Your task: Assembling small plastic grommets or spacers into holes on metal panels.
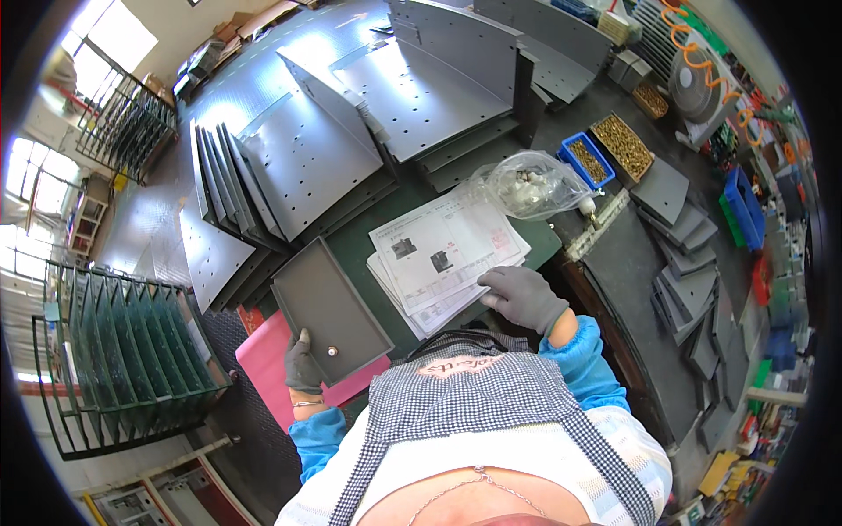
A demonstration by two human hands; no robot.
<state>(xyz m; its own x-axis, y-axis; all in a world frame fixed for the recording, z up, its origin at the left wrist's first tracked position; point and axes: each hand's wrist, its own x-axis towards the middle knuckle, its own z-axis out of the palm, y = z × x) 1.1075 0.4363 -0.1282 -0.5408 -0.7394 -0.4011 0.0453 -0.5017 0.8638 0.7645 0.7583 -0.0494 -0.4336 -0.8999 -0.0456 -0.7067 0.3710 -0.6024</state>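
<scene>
My gloved left hand (pixel 303 364) grips the near left edge of a shallow grey metal panel (pixel 326 302), thumb on its upper face. The panel has raised rims and a small round silver knob (pixel 332 351) near the hand. It lies tilted over a pink sheet (pixel 267 368) and the green table top. My gloved right hand (pixel 524 298) is at the right edge of a stack of printed papers (pixel 443 254), its thumb and index finger apart. Its fingertips reach the paper's edge; whether they press on it I cannot tell.
Large drilled grey metal sheets (pixel 307 158) stand and lie behind the papers. A clear plastic bag (pixel 535 184), a blue bin (pixel 586 160) and a box of brass-coloured small parts (pixel 623 145) sit to the right. Grey plates (pixel 688 280) pile up farther right; a green rack (pixel 132 351) stands left.
</scene>
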